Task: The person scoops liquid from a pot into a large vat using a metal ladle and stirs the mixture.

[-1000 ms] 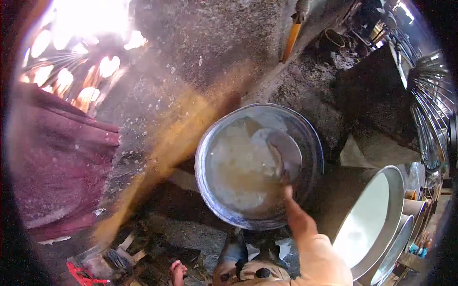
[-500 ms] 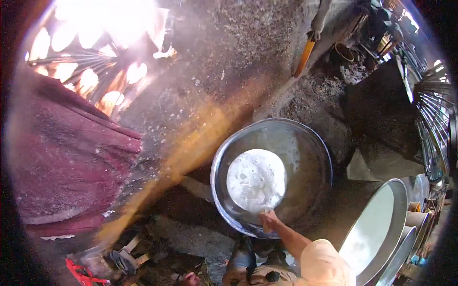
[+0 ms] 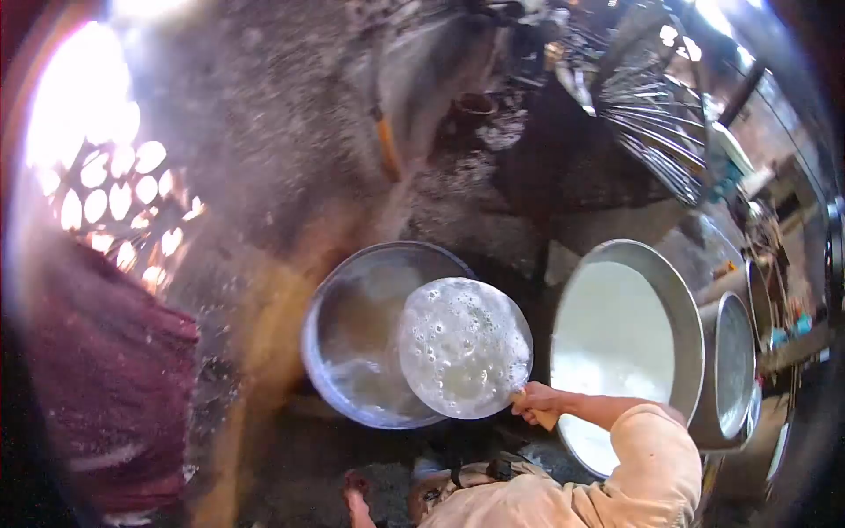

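My right hand (image 3: 539,403) is closed round the short handle of a wide round ladle (image 3: 465,348), which holds frothy, bubbly liquid. The ladle overlaps the right side of a large metal basin (image 3: 330,387) with cloudy contents. To its right stands a big metal pot (image 3: 691,352) holding pale, milky liquid (image 3: 612,330). Low in the view, well below the basin, my left hand (image 3: 356,482) hangs away from the vessels; its fingers are dark and blurred.
A maroon cloth (image 3: 114,378) hangs at the left. Another metal vessel (image 3: 733,365) stands beyond the pot. A bundle of thin metal rods (image 3: 656,132) lies at the upper right, and a yellow-handled tool (image 3: 387,148) rests above the basin.
The ladle was lifted from inside the basin and moved right toward the pot in my right hand. The view has swung right, showing more of the pot and vessels.
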Available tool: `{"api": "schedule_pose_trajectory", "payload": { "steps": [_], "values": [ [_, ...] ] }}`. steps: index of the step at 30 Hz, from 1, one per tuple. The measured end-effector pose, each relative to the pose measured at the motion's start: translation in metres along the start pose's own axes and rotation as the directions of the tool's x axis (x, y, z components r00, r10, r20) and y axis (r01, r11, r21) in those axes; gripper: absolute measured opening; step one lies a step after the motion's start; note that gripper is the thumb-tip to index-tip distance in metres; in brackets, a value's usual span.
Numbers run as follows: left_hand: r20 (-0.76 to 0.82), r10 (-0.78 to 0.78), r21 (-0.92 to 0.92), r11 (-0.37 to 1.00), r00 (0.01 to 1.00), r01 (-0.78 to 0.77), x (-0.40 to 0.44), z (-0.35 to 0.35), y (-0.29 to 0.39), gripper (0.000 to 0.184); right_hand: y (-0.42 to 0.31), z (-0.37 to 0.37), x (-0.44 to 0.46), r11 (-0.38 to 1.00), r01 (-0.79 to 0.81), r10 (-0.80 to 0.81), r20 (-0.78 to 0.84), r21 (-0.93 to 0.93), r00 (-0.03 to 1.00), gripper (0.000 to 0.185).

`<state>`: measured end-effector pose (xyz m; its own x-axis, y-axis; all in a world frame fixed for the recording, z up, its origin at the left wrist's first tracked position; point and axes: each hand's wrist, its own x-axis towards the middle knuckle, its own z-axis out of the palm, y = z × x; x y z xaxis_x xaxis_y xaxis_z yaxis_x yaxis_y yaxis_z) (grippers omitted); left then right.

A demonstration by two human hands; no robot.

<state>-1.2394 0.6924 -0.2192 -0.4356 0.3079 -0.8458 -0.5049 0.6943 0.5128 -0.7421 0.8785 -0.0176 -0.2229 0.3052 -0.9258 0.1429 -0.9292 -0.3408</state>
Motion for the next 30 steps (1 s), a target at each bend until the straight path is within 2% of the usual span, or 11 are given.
{"api": "schedule_pose_trajectory", "payload": {
  "steps": [3, 4, 7, 10, 16, 21, 23, 26, 28, 29, 30],
  "values": [
    [0.088, 0.064, -0.009, 0.998, 0.994, -0.064, -0.019, 0.030, 0.002, 0.025, 0.048, -0.070, -0.052, 0.998, 0.033, -0.031, -0.048, 0.044, 0.998, 0.016],
    [0.118, 0.189, 0.049, 0.980, 0.975, -0.195, -0.030, 0.040, -0.006, 0.027, 0.068, -0.094, -0.066, 0.999, 0.035, -0.033, -0.058, 0.040, 0.998, 0.015],
    [0.083, 0.211, 0.239, 0.944, 0.974, -0.226, -0.087, 0.085, -0.010, 0.028, 0.118, -0.143, -0.112, 0.995, 0.075, -0.065, -0.146, 0.064, 0.987, 0.014],
    [0.177, 0.185, 0.332, 0.913, 0.967, -0.236, -0.113, 0.107, -0.031, 0.028, 0.176, -0.190, -0.147, 0.985, 0.100, -0.059, -0.274, 0.139, 0.960, 0.012],
    [0.298, 0.262, 0.412, 0.832, 0.918, -0.372, -0.121, 0.125, -0.038, 0.023, 0.310, -0.266, -0.127, 0.938, 0.178, -0.052, -0.386, 0.298, 0.921, 0.011],
    [0.290, 0.234, 0.433, 0.832, 0.928, -0.345, -0.131, 0.147, -0.018, 0.020, 0.387, -0.283, -0.096, 0.806, 0.338, -0.090, -0.463, 0.486, 0.882, 0.012],
    [0.329, 0.309, 0.458, 0.774, 0.892, -0.437, -0.149, 0.156, -0.011, 0.019, 0.409, -0.283, -0.070, 0.814, 0.362, -0.083, -0.525, 0.454, 0.847, 0.008],
    [0.297, 0.306, 0.548, 0.721, 0.904, -0.424, -0.184, 0.181, -0.001, 0.024, 0.426, -0.277, -0.041, 0.759, 0.352, 0.002, -0.542, 0.548, 0.840, 0.008],
    [0.311, 0.312, 0.590, 0.677, 0.898, -0.440, -0.193, 0.187, 0.006, 0.027, 0.434, -0.267, -0.020, 0.772, 0.399, -0.107, -0.517, 0.496, 0.849, 0.009],
    [0.312, 0.310, 0.604, 0.665, 0.898, -0.439, -0.194, 0.188, 0.009, 0.027, 0.436, -0.257, -0.007, 0.764, 0.393, -0.097, -0.512, 0.511, 0.854, 0.009],
    [0.333, 0.322, 0.593, 0.659, 0.886, -0.462, -0.195, 0.189, 0.011, 0.027, 0.435, -0.246, 0.007, 0.745, 0.443, -0.188, -0.480, 0.499, 0.857, 0.009]
  ]
}}
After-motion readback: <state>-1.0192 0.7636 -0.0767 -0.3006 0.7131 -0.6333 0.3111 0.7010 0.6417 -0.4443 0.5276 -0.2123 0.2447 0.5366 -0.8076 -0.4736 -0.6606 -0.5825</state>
